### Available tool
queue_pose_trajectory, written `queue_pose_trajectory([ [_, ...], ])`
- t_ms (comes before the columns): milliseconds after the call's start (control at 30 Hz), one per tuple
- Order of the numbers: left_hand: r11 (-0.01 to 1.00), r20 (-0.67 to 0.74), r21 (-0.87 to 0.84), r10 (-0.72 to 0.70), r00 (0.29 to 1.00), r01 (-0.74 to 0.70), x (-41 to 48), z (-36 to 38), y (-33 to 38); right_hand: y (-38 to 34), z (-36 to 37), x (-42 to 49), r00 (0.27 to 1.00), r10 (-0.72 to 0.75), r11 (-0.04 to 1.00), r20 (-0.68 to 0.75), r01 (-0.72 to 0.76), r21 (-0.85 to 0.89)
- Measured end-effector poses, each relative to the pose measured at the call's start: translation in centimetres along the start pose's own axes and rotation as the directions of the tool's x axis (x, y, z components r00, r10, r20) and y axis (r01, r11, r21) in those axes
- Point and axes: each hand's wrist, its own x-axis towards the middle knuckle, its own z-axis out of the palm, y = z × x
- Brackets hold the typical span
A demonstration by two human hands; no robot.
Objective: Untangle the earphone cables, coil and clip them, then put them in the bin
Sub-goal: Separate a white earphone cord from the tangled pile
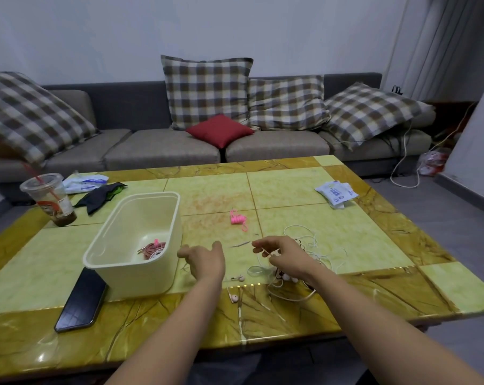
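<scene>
A tangle of white and dark earphone cables (313, 245) lies on the table to the right of centre. My right hand (282, 257) hovers over its left side and pinches a thin pale cable between thumb and fingers. My left hand (204, 259) is beside the cream bin (163, 276), fingers loosely spread, holding nothing that I can see. A coiled dark-red cable with a pink clip (153, 249) lies inside the bin. A pink clip tie (238, 218) lies on the table beyond my hands. Pink earbuds (234, 297) rest near the table's front.
A black phone (81, 301) lies left of the bin. A plastic cup with a red straw (51, 200) and a dark cloth (101, 197) sit at the back left. A white packet (336, 193) lies at the back right. A sofa with cushions stands behind the table.
</scene>
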Motion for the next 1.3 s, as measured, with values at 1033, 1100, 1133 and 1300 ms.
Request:
queue_pose_trajectory([
  [1033, 0.816, 0.210, 0.383, 0.379, 0.901, -0.433, 0.2, 2.9, -1.9, 6.0, -4.7, -1.8, 0.909, 0.269, 0.633, -0.318, -0.416, -0.653],
  [1100, 0.825, 0.223, 0.385, 0.352, 0.909, -0.414, -0.3, 3.0, -1.8, 5.2, -4.0, -1.6, 0.926, 0.183, 0.736, -0.331, -0.352, -0.578],
  [1133, 0.826, 0.233, 0.382, 0.349, 0.908, -0.415, -0.5, 3.1, -1.7, 4.6, -3.6, -1.4, 0.931, 0.103, 0.791, -0.351, -0.290, -0.538],
  [1300, 0.837, 0.291, 0.304, 0.374, 0.881, -0.455, -0.9, 2.9, -1.3, 2.0, -0.9, -0.2, 0.995, -0.080, 0.931, -0.059, 0.054, -0.360],
])
